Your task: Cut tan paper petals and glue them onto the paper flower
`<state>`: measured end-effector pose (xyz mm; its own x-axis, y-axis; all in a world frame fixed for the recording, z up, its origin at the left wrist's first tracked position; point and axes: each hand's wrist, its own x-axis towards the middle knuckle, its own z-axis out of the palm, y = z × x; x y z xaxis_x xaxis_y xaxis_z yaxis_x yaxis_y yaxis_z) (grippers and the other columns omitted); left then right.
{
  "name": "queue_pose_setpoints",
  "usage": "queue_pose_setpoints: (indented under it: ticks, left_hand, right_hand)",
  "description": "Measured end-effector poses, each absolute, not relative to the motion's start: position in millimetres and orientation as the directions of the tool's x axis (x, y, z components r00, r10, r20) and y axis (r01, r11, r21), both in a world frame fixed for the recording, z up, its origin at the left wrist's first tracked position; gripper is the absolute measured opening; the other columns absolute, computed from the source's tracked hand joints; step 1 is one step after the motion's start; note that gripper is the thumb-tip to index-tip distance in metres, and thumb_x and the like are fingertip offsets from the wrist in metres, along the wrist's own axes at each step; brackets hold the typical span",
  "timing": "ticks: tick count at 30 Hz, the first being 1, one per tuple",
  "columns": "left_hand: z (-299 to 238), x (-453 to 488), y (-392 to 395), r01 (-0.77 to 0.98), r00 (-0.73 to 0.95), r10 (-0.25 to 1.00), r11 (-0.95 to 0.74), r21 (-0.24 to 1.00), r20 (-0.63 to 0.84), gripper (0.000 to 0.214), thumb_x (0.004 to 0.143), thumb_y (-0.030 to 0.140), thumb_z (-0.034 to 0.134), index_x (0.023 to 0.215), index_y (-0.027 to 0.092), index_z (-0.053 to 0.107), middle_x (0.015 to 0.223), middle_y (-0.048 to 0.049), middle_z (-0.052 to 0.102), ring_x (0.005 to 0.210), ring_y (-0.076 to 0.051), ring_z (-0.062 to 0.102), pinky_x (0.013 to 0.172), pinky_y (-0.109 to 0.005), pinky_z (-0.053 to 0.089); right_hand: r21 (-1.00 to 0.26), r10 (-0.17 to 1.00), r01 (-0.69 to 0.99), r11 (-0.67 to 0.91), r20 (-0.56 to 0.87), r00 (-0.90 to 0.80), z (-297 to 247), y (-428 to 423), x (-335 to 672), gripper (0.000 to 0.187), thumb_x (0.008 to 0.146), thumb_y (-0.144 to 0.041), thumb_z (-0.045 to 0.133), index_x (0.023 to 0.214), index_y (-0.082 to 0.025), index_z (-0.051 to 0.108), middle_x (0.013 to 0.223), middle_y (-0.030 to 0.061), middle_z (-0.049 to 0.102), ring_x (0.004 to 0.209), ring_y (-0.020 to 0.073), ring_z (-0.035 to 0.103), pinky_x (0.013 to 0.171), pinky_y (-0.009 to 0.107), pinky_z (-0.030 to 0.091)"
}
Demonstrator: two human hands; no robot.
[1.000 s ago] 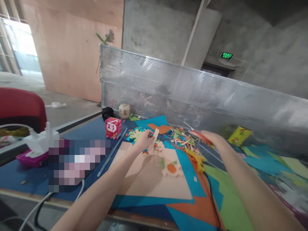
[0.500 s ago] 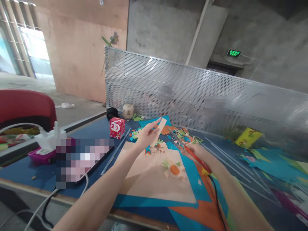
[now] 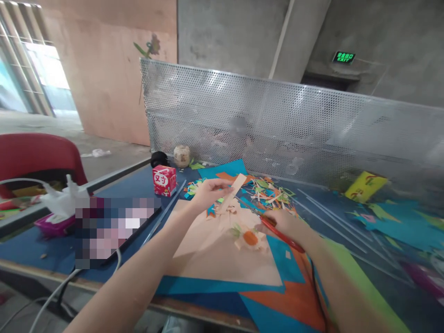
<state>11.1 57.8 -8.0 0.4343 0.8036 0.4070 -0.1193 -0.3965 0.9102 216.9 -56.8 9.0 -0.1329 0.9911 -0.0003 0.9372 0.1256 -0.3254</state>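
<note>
My left hand [image 3: 212,192] pinches a pale peach paper strip [image 3: 236,188] that slants upward above the paper sheet. My right hand [image 3: 282,222] grips red-handled scissors [image 3: 282,237], their slim metal end toward the strip but apart from it. Whether the blades are open cannot be made out. Under both hands lies a large peach sheet [image 3: 208,259] on blue paper. On it rests a paper flower [image 3: 250,238] with an orange centre, pale petals and green bits. Small peach cuttings [image 3: 227,210] lie at the sheet's far edge.
Colourful paper scraps [image 3: 272,192] pile up behind the hands. A red box [image 3: 164,181], a phone [image 3: 121,231] and a tissue box [image 3: 57,224] stand left. Clear rods [image 3: 333,222] and a yellow box [image 3: 366,187] lie right. A perforated metal panel [image 3: 208,106] bounds the back.
The view has shifted slightly. My right hand and the scissors have moved a little down, and the strip in my left hand is tilted more to the right.
</note>
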Motion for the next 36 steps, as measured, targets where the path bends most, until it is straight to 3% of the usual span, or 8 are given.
queue_pose_setpoints:
  ticks: [7,12,36]
  left_hand:
    - [-1.5,10.8,51.5,-0.118,0.467,0.840,-0.251,0.961,0.277,0.017,0.060,0.028,0.067,0.070,0.014,0.067,0.066,-0.0015,0.064,0.058,-0.008,0.054,0.059,-0.022,0.043]
    - [0.5,12.4,48.4,-0.095,0.481,0.831,-0.266,0.959,0.278,0.017,0.059,0.029,0.067,0.068,0.015,0.067,0.066,-0.0014,0.064,0.058,-0.008,0.053,0.055,-0.021,0.043]
    - [0.2,11.5,48.1,-0.020,0.509,0.815,-0.309,0.951,0.276,0.017,0.061,0.027,0.066,0.071,0.014,0.067,0.060,-0.0008,0.063,0.050,-0.007,0.051,0.049,-0.020,0.039]
  right_hand:
    - [-0.289,0.993,0.951,0.110,-0.018,-0.120,8.4,-61.5,219.7,0.037,0.070,-0.055,0.048,0.064,-0.019,0.053,0.064,0.0020,0.058,0.059,0.0172,0.053,0.050,0.023,0.030]
    - [-0.245,0.993,0.963,0.111,-0.010,-0.117,7.9,-62.1,220.5,0.038,0.069,-0.056,0.048,0.061,-0.019,0.049,0.060,0.0003,0.056,0.056,0.0156,0.051,0.048,0.023,0.029]
    - [-0.281,0.992,0.953,0.114,-0.010,-0.122,12.2,-64.2,214.9,0.042,0.065,-0.056,0.052,0.051,-0.018,0.041,0.047,-0.0053,0.040,0.045,0.0079,0.036,0.042,0.022,0.018]
